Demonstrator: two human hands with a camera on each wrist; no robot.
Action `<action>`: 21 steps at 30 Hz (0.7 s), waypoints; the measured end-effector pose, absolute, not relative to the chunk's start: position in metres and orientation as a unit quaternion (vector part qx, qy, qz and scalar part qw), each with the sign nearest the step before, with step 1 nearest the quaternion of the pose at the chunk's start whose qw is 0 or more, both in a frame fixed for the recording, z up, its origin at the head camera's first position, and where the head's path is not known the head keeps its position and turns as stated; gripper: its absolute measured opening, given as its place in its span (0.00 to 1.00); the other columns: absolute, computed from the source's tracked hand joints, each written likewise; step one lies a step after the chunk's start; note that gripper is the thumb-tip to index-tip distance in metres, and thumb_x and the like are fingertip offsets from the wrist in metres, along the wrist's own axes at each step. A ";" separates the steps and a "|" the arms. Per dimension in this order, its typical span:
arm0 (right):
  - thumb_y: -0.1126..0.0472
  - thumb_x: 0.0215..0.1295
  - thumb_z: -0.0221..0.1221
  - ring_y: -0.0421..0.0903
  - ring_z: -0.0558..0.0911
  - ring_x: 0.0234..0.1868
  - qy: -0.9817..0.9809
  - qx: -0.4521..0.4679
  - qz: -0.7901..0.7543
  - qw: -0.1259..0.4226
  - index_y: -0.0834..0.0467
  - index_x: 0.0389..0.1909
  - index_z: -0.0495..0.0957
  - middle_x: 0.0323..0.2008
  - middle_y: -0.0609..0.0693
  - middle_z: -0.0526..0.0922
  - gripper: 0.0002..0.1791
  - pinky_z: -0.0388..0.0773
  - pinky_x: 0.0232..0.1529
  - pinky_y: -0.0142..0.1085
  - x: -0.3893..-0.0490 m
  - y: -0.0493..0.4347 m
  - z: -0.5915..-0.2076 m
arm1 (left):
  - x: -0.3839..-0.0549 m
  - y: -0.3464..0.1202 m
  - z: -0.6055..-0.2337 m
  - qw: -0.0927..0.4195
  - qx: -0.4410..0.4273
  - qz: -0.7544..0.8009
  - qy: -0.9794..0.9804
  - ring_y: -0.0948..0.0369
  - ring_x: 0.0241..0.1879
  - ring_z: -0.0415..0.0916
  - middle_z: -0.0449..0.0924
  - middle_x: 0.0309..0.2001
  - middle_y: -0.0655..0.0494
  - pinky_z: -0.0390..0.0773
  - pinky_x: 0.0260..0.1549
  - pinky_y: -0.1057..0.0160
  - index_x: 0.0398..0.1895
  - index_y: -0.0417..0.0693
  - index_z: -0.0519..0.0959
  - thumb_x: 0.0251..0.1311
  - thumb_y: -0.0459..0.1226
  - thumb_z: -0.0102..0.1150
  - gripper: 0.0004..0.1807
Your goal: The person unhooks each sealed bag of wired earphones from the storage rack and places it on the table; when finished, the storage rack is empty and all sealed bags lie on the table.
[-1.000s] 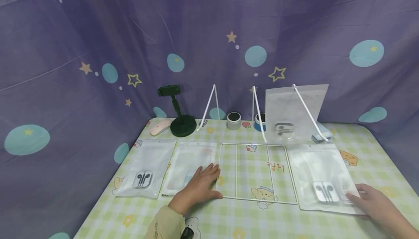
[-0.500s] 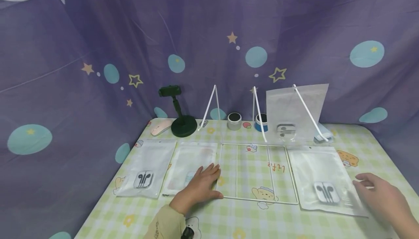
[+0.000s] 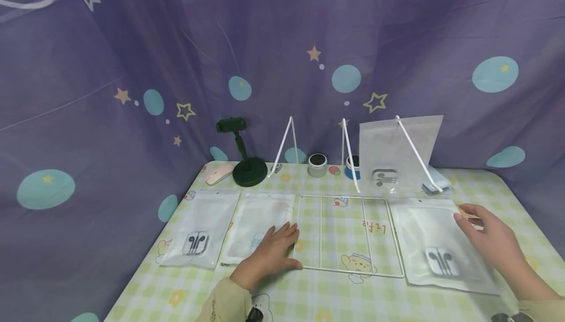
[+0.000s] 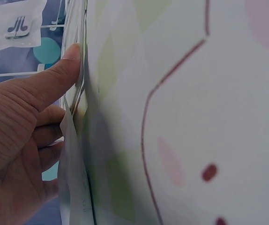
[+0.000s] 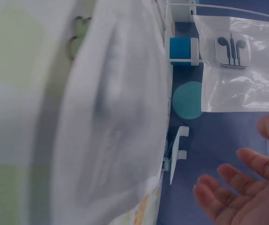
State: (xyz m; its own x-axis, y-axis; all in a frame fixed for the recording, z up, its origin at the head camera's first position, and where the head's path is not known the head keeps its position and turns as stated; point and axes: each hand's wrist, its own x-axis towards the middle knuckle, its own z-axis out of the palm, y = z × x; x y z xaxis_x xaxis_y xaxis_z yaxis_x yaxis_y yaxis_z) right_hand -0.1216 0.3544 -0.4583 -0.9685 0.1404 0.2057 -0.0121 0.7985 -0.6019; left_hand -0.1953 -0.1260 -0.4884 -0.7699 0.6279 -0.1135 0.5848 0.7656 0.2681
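Note:
My left hand [image 3: 271,253] rests with fingers stretched over the left side of a white wire rack [image 3: 348,271] and the edge of a clear zip bag [image 3: 258,209]. Its thumb touches the rack's front left corner. My right hand [image 3: 492,234] hovers beside the upper right edge of another zip bag [image 3: 425,221], which holds boxed earphones [image 3: 442,261]. In the right wrist view that hand's fingers [image 5: 247,185] are spread and loosely bent, holding nothing. A similar earphone bag [image 3: 384,148] hangs upright on the rack's right-hand hook.
One more earphone bag [image 3: 205,214] lies at the left. Behind stand a dark green phone stand [image 3: 249,172], a pink mouse [image 3: 218,172], a silver-white cylinder [image 3: 317,166] and a blue one [image 3: 350,171]. A light blue object [image 3: 437,185] sits behind the hanging bag.
My right hand has let go of the right bag's lower corner and moved up along its right side. The left hand has stayed in place.

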 end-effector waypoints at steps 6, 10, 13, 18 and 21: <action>0.46 0.74 0.50 0.71 0.71 0.56 -0.925 -0.032 0.368 0.095 0.68 0.68 0.60 0.63 0.73 0.67 0.34 0.75 0.41 0.54 -0.144 0.347 -0.451 | -0.194 -0.126 -0.488 0.097 0.325 0.106 0.935 0.49 0.73 0.52 0.58 0.73 0.47 0.52 0.67 0.39 0.71 0.41 0.65 0.50 0.59 0.67 0.49; 0.47 0.74 0.51 0.73 0.70 0.57 -0.913 -0.024 0.397 0.090 0.68 0.71 0.56 0.65 0.74 0.63 0.37 0.77 0.37 0.34 -0.160 0.343 -0.446 | -0.196 -0.126 -0.490 0.099 0.323 0.102 0.936 0.50 0.73 0.51 0.57 0.74 0.48 0.51 0.68 0.40 0.71 0.41 0.64 0.50 0.59 0.66 0.49; 0.48 0.73 0.52 0.74 0.69 0.58 -0.905 -0.016 0.414 0.093 0.70 0.71 0.54 0.65 0.75 0.62 0.38 0.71 0.33 0.23 -0.172 0.339 -0.443 | -0.196 -0.126 -0.491 0.099 0.322 0.099 0.936 0.50 0.73 0.51 0.57 0.74 0.48 0.52 0.67 0.40 0.71 0.42 0.64 0.50 0.60 0.66 0.50; 0.49 0.72 0.54 0.69 0.73 0.56 -0.893 -0.015 0.439 0.098 0.70 0.73 0.51 0.65 0.77 0.59 0.40 0.76 0.39 0.35 -0.188 0.333 -0.442 | -0.197 -0.126 -0.490 0.099 0.323 0.097 0.936 0.50 0.73 0.51 0.57 0.74 0.48 0.52 0.68 0.40 0.71 0.42 0.64 0.50 0.60 0.66 0.50; 0.54 0.72 0.55 0.40 0.79 0.45 -0.879 -0.003 0.465 0.105 0.72 0.73 0.49 0.64 0.79 0.60 0.39 0.76 0.36 0.29 -0.198 0.330 -0.444 | -0.196 -0.125 -0.489 0.096 0.324 0.094 0.936 0.50 0.73 0.51 0.57 0.74 0.47 0.52 0.67 0.40 0.71 0.41 0.65 0.50 0.59 0.66 0.49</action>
State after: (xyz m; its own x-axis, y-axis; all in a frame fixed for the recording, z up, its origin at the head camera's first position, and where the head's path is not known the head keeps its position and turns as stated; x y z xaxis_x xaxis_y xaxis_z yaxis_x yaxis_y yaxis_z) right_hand -0.1982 0.3302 -0.4440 -0.9781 0.1026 0.1809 -0.0920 0.5667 -0.8188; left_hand -0.1961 -0.1249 -0.4888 -0.7713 0.6252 -0.1192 0.5890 0.7721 0.2384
